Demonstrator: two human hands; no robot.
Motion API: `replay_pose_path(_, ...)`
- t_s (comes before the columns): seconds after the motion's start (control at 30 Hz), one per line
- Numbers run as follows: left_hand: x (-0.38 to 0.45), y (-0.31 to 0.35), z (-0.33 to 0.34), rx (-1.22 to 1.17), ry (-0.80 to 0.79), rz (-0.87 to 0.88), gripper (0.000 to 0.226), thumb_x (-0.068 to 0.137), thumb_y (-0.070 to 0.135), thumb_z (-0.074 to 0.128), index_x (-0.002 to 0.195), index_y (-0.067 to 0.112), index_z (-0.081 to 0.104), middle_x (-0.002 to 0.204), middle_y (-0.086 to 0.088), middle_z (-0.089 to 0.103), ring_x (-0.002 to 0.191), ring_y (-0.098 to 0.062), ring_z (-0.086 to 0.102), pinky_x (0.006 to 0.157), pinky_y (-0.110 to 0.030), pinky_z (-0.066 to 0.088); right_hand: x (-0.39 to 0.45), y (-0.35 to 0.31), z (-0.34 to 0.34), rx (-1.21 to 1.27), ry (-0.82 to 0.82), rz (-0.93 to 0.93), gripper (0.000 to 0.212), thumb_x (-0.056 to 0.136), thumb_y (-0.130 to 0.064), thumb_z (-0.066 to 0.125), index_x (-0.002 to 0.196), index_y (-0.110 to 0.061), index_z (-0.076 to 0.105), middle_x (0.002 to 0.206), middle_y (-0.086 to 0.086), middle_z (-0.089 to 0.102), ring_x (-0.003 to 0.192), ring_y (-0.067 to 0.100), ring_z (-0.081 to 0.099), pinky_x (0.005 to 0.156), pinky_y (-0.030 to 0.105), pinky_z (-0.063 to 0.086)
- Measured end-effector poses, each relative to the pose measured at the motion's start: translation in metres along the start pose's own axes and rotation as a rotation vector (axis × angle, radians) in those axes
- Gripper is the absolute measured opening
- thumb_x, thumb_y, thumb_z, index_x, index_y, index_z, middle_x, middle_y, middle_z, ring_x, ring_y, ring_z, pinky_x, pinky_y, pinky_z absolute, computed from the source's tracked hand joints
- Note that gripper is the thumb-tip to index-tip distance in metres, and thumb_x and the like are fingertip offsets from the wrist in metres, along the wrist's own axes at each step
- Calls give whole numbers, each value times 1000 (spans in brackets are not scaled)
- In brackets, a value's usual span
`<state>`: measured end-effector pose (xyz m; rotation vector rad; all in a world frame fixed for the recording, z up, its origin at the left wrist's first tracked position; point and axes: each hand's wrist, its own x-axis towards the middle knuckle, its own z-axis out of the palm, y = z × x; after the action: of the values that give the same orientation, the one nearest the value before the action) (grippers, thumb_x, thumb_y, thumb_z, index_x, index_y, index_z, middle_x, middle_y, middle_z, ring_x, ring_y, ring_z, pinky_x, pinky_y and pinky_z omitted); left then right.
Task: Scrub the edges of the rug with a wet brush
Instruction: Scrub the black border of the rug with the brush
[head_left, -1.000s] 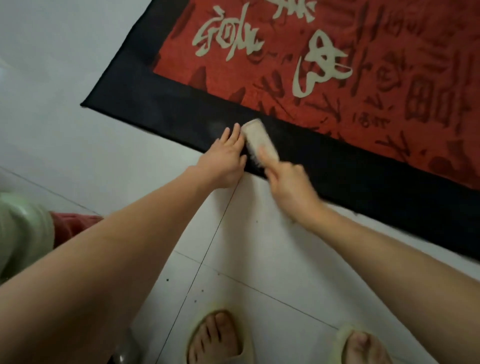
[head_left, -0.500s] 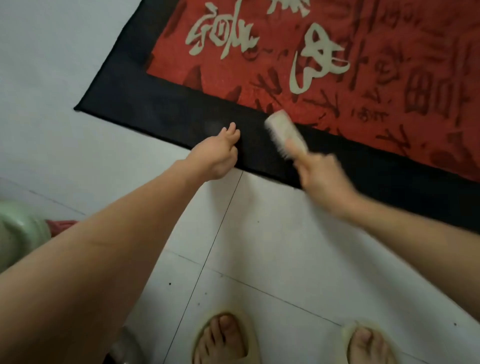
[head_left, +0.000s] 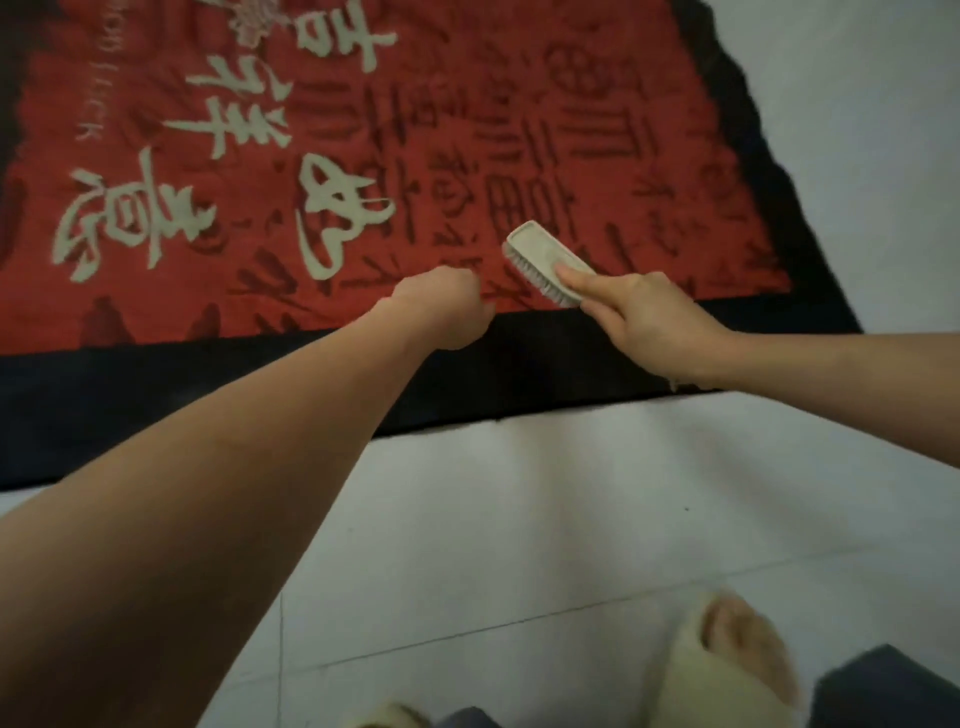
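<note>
Rug (head_left: 467, 156) edge, brush (head_left: 548, 260) raised at 1 o'clock.
Right hand (head_left: 644, 317) grips the brush handle; left hand (head_left: 441, 312) curls, knuckles up, its fingertips hidden, grasp unclear.

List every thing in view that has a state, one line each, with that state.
brush: gripped at its near end by the right hand, bristles angled down over the red field.
left hand: fingers curled under, on the rug at the seam of red field and black border; whether it pinches the fabric cannot be told.
rug: spread on the tiled floor, surface rumpled.
</note>
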<state>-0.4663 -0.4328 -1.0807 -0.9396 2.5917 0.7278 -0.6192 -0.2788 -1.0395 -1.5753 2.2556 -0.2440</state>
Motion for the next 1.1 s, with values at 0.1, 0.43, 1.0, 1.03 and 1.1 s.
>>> replay_pose_path(0.1, 7, 29, 3, 94, -92, 73, 41, 100, 36, 41, 134, 15, 51, 135, -10, 54, 122, -32, 52, 99, -40, 42, -6, 25, -8, -42, 29, 79, 43, 101, -19, 45, 143, -28, 44, 117, 17, 67, 95, 35, 62, 80, 34, 45)
replay_pose_path(0.43, 21, 78, 19, 357, -196, 63, 58, 101, 37, 44, 150, 8, 31, 156, -14, 28, 145, -32, 24, 115, -45, 30, -25, 98, 4, -144, -23, 239, 50, 101, -21, 34, 147, -41, 32, 129, 14, 59, 102, 40, 59, 83, 45, 52)
replay_pose_path(1.0, 103, 185, 131, -84, -72, -195, 146, 69, 49, 83, 144, 11, -37, 157, -17, -29, 146, -31, -26, 117, -56, -6, -43, 162, 85, 152, -96, 190, 73, 97, -8, 32, 149, -51, 3, 108, 17, 63, 96, 37, 61, 85, 43, 50)
replay_pose_path(1.03, 103, 184, 135, -99, -51, -208, 151, 65, 51, 85, 143, 12, -39, 157, -15, -30, 146, -30, -26, 116, -56, -7, -44, 168, 80, 66, -120, 107, 77, 96, -6, 32, 149, -51, -1, 106, 16, 63, 95, 37, 61, 82, 42, 49)
replay_pose_path(1.1, 103, 180, 139, -79, -27, -204, 158, 57, 60, 85, 144, 12, -38, 158, -12, -29, 147, -28, -25, 117, -55, -6, -35, 203, 61, -170, -119, 49, 75, 97, -8, 33, 148, -51, -2, 102, 15, 62, 95, 37, 62, 75, 41, 47)
